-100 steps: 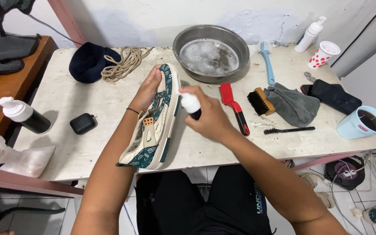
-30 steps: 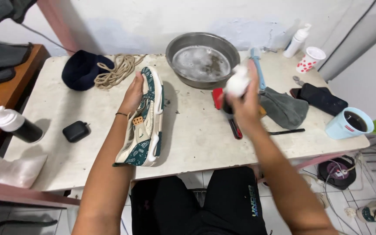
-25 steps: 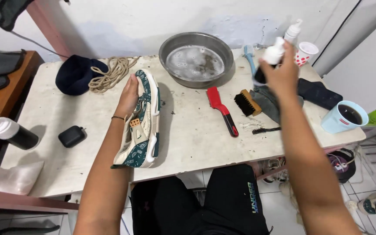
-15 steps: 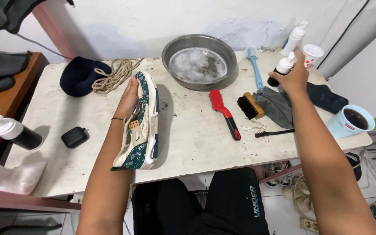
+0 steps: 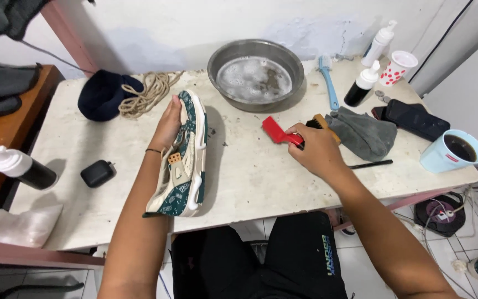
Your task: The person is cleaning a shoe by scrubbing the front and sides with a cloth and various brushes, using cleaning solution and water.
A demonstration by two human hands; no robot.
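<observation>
**Head view: red brush in hand, sneaker held on edge**

Head view shows the left hand (image 5: 168,123) steadying a green-patterned sneaker (image 5: 182,158) on its side on the desk (image 5: 244,171), fingers wrapped over its toe end. Right of the sneaker, the right hand (image 5: 312,148) has its fingers closed around the red brush (image 5: 281,133).

Done well, I judge: grip the handle low, keep the sneaker braced firmly, wet the bristles in the metal basin (image 5: 255,75) beyond the sneaker.

Count: one sneaker, one basin, three pump bottles (image 5: 365,84) (image 5: 380,43) (image 5: 20,168), two cups (image 5: 450,151) (image 5: 398,66), one blue brush (image 5: 328,83).
</observation>
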